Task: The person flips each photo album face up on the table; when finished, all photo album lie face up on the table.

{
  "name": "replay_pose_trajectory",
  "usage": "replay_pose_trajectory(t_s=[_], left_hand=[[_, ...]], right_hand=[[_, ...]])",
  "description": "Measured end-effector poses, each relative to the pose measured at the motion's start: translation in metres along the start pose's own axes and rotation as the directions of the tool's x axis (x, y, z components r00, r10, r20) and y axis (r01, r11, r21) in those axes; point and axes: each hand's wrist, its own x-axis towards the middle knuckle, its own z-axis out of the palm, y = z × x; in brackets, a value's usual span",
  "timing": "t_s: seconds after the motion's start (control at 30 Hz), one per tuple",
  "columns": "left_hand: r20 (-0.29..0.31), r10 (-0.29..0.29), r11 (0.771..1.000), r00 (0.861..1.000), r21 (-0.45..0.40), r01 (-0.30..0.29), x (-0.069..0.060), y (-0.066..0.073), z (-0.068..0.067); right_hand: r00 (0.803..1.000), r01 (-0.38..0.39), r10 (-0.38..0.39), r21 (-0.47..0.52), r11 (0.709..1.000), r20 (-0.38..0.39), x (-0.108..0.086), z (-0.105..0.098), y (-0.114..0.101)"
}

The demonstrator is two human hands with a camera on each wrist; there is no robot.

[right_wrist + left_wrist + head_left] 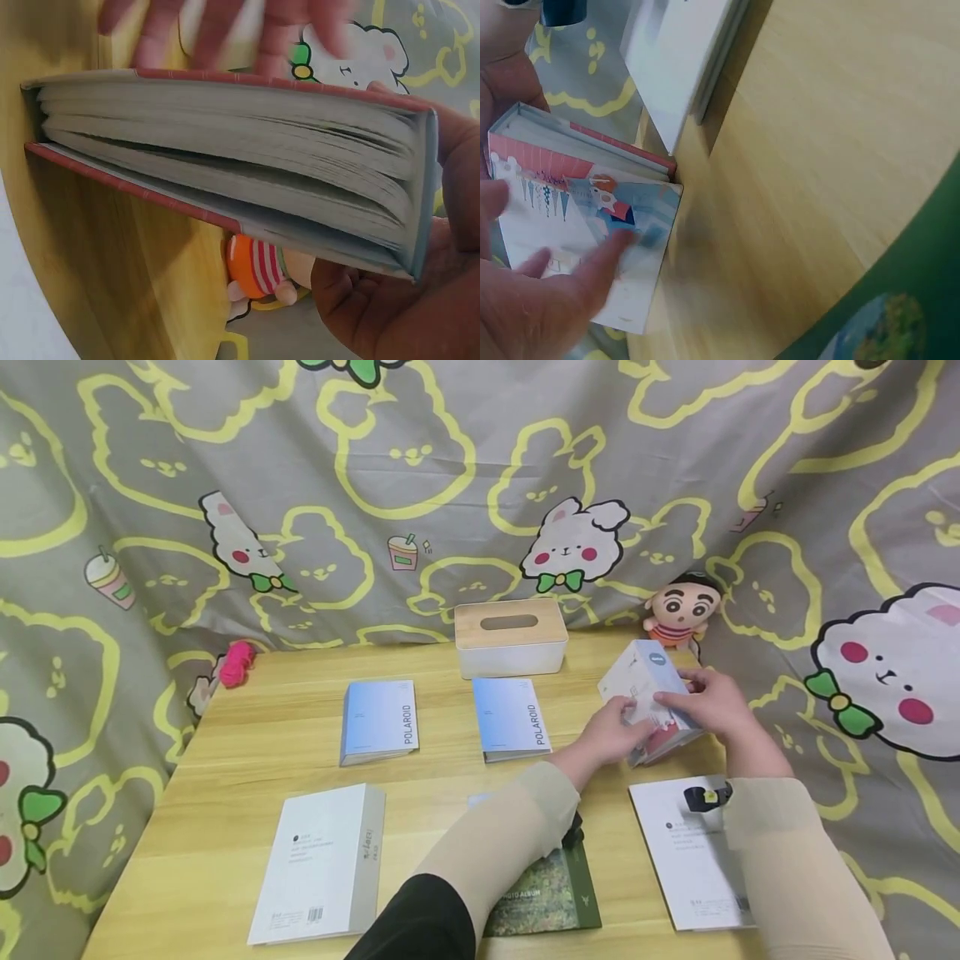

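A thick photo album (647, 672) with a white, blue and red illustrated cover is held tilted at the table's right side. My right hand (716, 700) grips it by the spine, thumb on one cover and fingers on the other. In the right wrist view, the page edges (225, 142) are slightly fanned between the covers. My left hand (609, 732) is at the front cover with its fingers spread; they look blurred in the left wrist view, so I cannot tell how firmly they touch. Below the held album lies a white album (686, 860), partly hidden by my right arm.
Two blue POLAROID albums (381, 718) (512, 717) lie mid-table. A white album (322, 860) is at front left. The green-edged photo album (555, 902) lies partly under my left arm. Toward the back stand a tissue box (512, 647) and a plush doll (681, 610); pink yarn (237, 663) sits far left.
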Motion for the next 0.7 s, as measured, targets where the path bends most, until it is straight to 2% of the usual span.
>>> replay_pose_trajectory(t_s=[0.1, 0.2, 0.47, 0.7], left_hand=[[-0.036, 0.058, 0.997, 0.998, -0.049, -0.060, 0.002, 0.002, 0.000], [-0.058, 0.085, 0.994, 0.995, -0.061, -0.089, 0.003, 0.005, -0.001], [-0.048, 0.128, 0.992, 0.991, 0.014, -0.128, 0.004, 0.011, -0.008], [-0.020, 0.109, 0.994, 0.994, 0.034, -0.108, 0.004, 0.012, -0.013]], right_hand=[[1.000, 0.007, -0.007, 0.054, 0.999, 0.009, -0.001, 0.002, 0.001], [0.999, 0.007, -0.011, 0.123, 0.992, 0.038, -0.001, 0.004, 0.003], [0.994, 0.029, -0.051, 0.232, 0.972, 0.092, -0.006, 0.007, 0.005], [0.982, 0.025, -0.081, 0.312, 0.950, 0.169, -0.007, 0.007, 0.012]])
